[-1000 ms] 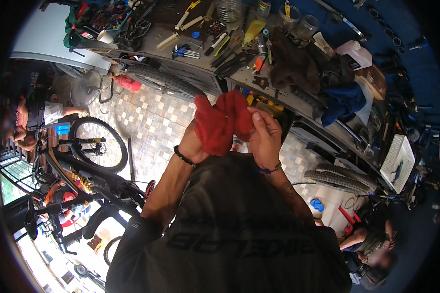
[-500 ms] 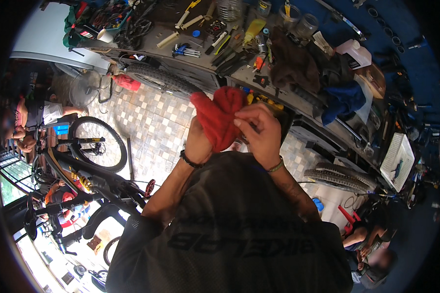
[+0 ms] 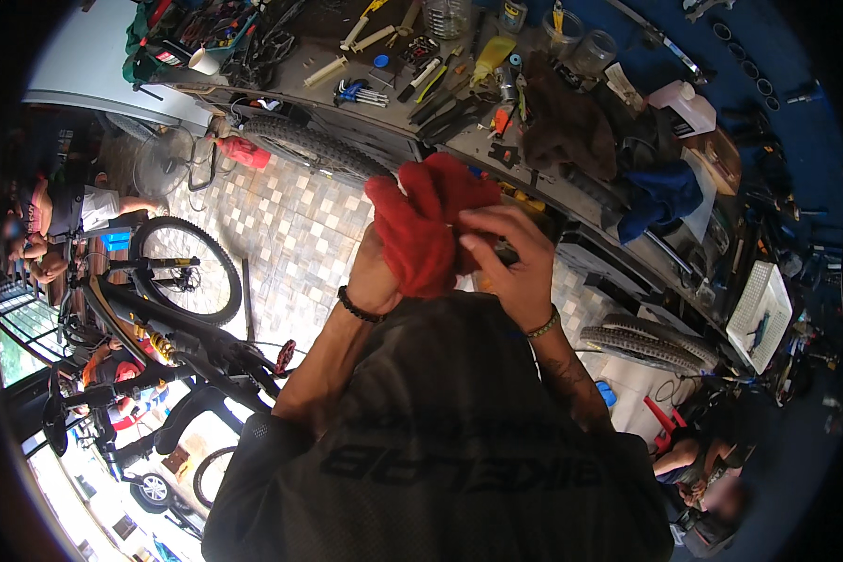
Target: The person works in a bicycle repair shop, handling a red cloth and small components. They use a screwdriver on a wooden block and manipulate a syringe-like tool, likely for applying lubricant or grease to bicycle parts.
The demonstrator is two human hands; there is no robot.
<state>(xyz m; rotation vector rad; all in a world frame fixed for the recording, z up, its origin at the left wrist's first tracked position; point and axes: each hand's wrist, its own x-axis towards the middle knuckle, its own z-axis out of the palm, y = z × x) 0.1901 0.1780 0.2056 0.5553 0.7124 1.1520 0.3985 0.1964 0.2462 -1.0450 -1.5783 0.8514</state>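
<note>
Left hand (image 3: 373, 279): gripping a red cloth (image 3: 417, 225)
Right hand (image 3: 520, 262): thumb and forefinger against the red cloth
Tabletop (image 3: 395, 114): hex keys (image 3: 361, 94), blue cloth (image 3: 663, 197)
Person's left: black bicycle (image 3: 195, 363)

We see matt, fuzzy red cloth (image 3: 423, 229). We note rough rubber on the paired tyres (image 3: 646, 348) and smooth plastic on the pale jug (image 3: 688, 107).

Red cloth (image 3: 423, 234), bunched and creased

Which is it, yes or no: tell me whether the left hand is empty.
No, the left hand holds a bunched red cloth.
</note>
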